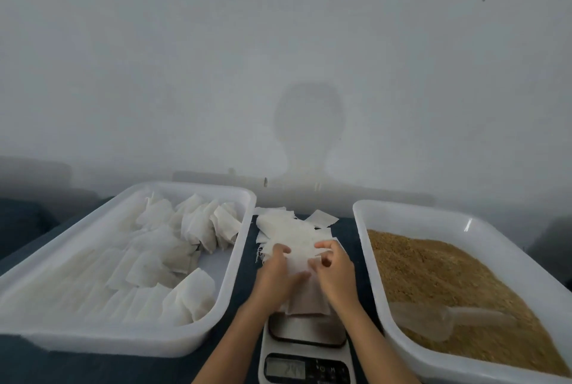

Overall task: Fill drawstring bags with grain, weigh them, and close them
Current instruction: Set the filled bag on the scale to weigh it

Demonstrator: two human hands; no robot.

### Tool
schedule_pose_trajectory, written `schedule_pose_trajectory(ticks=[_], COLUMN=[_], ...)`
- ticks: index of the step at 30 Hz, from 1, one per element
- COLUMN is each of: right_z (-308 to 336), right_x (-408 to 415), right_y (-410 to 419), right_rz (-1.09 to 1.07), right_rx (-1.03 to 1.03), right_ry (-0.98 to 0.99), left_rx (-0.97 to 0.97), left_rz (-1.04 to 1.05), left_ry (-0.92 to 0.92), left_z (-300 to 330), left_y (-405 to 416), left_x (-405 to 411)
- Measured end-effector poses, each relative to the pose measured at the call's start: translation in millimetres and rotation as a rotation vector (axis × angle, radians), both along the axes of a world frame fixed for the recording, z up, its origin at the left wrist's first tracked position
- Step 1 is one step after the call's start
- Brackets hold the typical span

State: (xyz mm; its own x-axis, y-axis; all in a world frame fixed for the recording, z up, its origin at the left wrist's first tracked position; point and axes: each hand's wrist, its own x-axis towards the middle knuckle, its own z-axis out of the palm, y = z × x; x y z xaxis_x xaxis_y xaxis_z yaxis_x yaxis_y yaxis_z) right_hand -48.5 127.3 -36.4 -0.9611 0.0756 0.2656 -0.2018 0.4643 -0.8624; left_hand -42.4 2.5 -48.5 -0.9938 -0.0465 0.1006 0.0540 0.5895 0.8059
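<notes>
Beside scale (306, 349): grain tray (411, 213) right, filled-bag tray (192, 190) left.

Dark blue table (244, 278): I count on it a white tray of filled bags (46, 334) at left, a white tray of grain (365, 247) at right, a scale (306, 352) between them, and a loose pile of empty bags (288, 229) behind, possibly overlapping the scale.

Scale (306, 349) display digits too blurred to read; front edge cut by frame bottom. Filled bag (306, 303) top hidden under both hands, just below fingers (283, 250). Grain tray (411, 213) right of fingers cut at frame edge. Scoop (448, 320) translucent, outline faint.
</notes>
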Motion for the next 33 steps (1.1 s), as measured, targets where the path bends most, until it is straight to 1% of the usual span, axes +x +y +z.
schedule_pose_trajectory(ticks=[3,4,6,7,8,10,14,17,20,23,25,26,28,31,33], right_z=[21,30,49,59,68,84,93,80,55,36,31,30,28,27,26], right_x=[3,3,2,2,1,0,-5,-7,-7,-5,-4,-4,-5,-5,-7], right_y=[-11,-16,-31,-40,-50,-74,-125,-156,-180,-198,-206,-209,-213,-215,-214], right_rz=[0.033,0.051,0.102,0.136,0.174,0.253,0.355,0.365,0.433,0.529,0.588,0.614,0.654,0.68,0.715], right_rx=[-0.087,-0.098,-0.12,-0.133,-0.144,-0.152,-0.089,0.039,0.348,0.691,0.856,0.899,0.921,0.913,0.871], right_ry=[0.09,0.119,0.178,0.207,0.236,0.27,0.23,0.129,-0.002,-0.16,-0.27,-0.311,-0.358,-0.379,-0.403], left_rx=[-0.018,-0.057,-0.212,-0.257,-0.268,-0.292,-0.348,-0.267,-0.17,-0.245,-0.271,-0.279,-0.305,-0.315,-0.367], left_rz=[0.081,0.113,0.176,0.212,0.244,0.291,0.346,0.371,0.345,0.311,0.287,0.285,0.292,0.305,0.316], left_ry=[0.074,0.113,0.218,0.266,0.296,0.298,0.151,0.013,-0.168,-0.336,-0.415,-0.438,-0.46,-0.461,-0.447], left_z=[20,29,50,61,72,93,115,106,85,66,60,60,61,58,56], left_y=[1,-2,-13,-21,-31,-56,-116,-159,-183,-193,-197,-198,-199,-200,-202], left_x=[6,8,14,17,20,23,27,27,30,31,30,30,29,26,24])
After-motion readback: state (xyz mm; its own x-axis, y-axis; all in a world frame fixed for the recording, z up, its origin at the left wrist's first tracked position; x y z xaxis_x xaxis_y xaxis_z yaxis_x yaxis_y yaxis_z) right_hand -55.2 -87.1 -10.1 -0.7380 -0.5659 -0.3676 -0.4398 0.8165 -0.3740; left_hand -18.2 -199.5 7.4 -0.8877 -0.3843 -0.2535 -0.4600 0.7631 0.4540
